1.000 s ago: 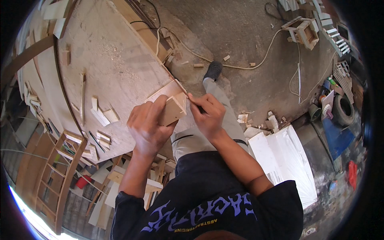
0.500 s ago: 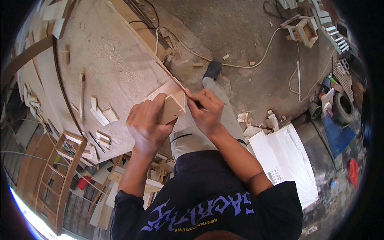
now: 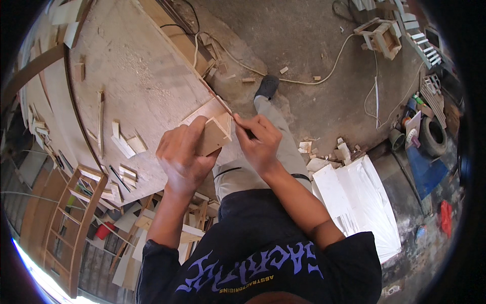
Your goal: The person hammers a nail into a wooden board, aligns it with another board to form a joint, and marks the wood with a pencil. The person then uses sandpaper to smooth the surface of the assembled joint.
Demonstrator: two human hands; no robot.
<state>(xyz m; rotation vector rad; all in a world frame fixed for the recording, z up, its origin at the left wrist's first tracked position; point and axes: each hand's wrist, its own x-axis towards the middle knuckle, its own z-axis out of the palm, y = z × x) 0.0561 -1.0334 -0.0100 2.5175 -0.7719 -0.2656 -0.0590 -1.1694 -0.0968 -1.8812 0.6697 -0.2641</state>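
Observation:
My left hand (image 3: 181, 152) is closed around a small wooden box-like piece (image 3: 216, 140), with its thumb below and fingers over the top. Just right of it, my right hand (image 3: 260, 141) is pinched at the piece's edge. A thin reddish-brown strip (image 3: 223, 103) runs from those fingertips toward the upper left, along the table's edge; its exact kind is unclear. Under the wooden piece, a flat pale board (image 3: 203, 112) lies on the worktable (image 3: 147, 96). My fingers hide part of the box-like piece and the strip's near end.
Several wood offcuts (image 3: 124, 144) and sawdust lie on the table. A cable (image 3: 324, 80) crosses the floor to a wooden frame (image 3: 382, 38). White sheeting (image 3: 362, 202) lies at right, near a tyre (image 3: 434, 137). A ladder-like wooden frame (image 3: 73, 218) stands at lower left.
Both hands keep their grips and remain nearly in place. The whole view has shifted slightly left, and the wooden piece is tilted a little differently.

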